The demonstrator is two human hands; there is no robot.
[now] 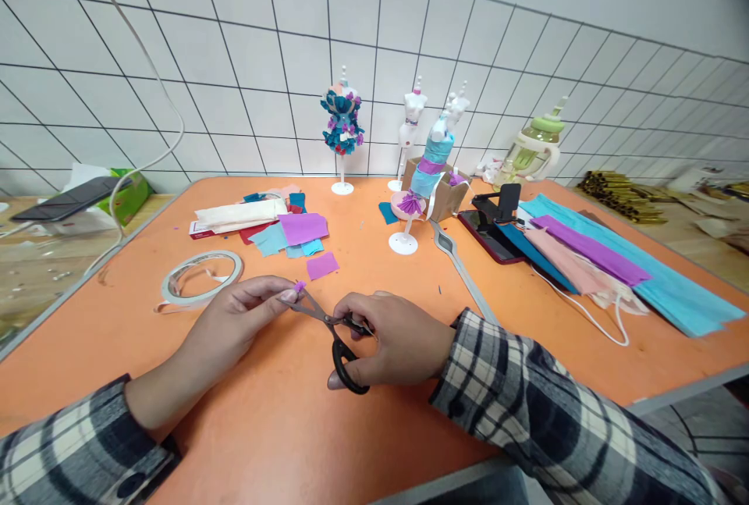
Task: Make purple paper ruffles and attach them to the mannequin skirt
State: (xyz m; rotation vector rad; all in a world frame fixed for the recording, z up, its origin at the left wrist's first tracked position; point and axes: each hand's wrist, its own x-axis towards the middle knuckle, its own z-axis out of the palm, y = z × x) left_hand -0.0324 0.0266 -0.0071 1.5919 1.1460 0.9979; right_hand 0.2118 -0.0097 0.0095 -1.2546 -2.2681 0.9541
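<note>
Between the thumb and fingers of my left hand (249, 314) is a small gathered piece of purple paper (300, 286), its ruffled tip sticking out. My right hand (395, 337) grips black-handled scissors (328, 321) with thumb and fingers in the loops. The blades are parted and reach to my left fingertips, just below the purple piece; whether they touch it I cannot tell. Beyond the hands lies a purple paper square (322, 265). A roll of double-sided tape (202, 277) rests left of my left hand.
Small mannequins stand at the back, one in ruffled teal (342, 122), another wrapped in blue and purple (431, 161). Coloured paper pieces (303, 229) lie back left. To the right are a phone (491, 236), crepe paper strips (632, 263) and a green-lidded bottle (531, 147).
</note>
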